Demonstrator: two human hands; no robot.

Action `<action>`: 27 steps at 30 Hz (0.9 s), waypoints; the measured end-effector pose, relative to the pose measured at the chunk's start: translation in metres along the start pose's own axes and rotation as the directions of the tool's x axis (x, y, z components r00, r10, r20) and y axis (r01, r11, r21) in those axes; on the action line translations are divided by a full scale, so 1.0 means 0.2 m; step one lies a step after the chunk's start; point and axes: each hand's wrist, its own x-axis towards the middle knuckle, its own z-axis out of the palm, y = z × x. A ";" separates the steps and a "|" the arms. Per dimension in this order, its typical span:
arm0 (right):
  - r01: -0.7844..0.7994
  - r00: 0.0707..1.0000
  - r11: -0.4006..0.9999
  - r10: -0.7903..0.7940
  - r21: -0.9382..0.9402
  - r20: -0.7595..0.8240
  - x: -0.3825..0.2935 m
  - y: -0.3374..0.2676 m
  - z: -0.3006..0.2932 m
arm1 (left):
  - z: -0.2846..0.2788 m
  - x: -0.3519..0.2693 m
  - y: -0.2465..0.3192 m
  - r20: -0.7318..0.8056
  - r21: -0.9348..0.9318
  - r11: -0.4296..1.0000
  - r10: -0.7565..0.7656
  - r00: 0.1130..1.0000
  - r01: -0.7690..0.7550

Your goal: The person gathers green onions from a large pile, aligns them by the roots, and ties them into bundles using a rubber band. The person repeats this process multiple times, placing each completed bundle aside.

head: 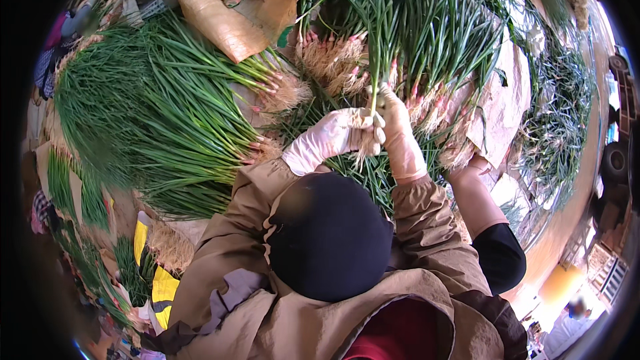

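My left hand [345, 132], in a whitish glove, grips a small bunch of green onions [376, 60] by its rooted base, the pale roots hanging below the fingers. Close against it, my right hand [395, 120], gloved too, has its fingers at the stems just above; the back of the hand hides part of its grip. The green leaves point away from me. To the left lies a large heap of green onions [190, 105], roots facing the middle. Beyond my hands more onions [440, 45] lie with pinkish bulbs and stringy roots towards me.
Brown paper sheets [215, 15] lie at the top and under the onions. Loose leaves [555, 120] are heaped at the right. My bare foot and lower leg [477, 195] extend beside the right sleeve. Yellow-and-black material [164, 290] lies lower left. A person [570, 327] is at the lower right.
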 end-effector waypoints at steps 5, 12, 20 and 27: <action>-0.051 0.934 0.998 0.064 -0.047 0.352 -0.07 -0.07 -0.04 | 0.03 -0.04 0.00 -0.009 0.046 0.999 -0.003 1.000 0.003; 0.412 0.911 0.596 -0.265 -0.690 0.315 -0.13 -0.01 0.07 | -0.15 -0.03 -0.02 -0.295 0.176 0.979 -0.045 0.954 0.100; 0.419 0.883 0.551 -0.060 -0.722 0.466 0.22 0.17 -0.32 | -0.01 0.05 0.06 -0.250 0.000 0.993 0.114 0.961 -0.118; 0.306 0.813 -0.361 -0.382 -0.881 0.440 -0.05 -0.22 -0.22 | -0.08 0.03 0.09 -0.421 0.228 0.966 0.213 0.881 -0.124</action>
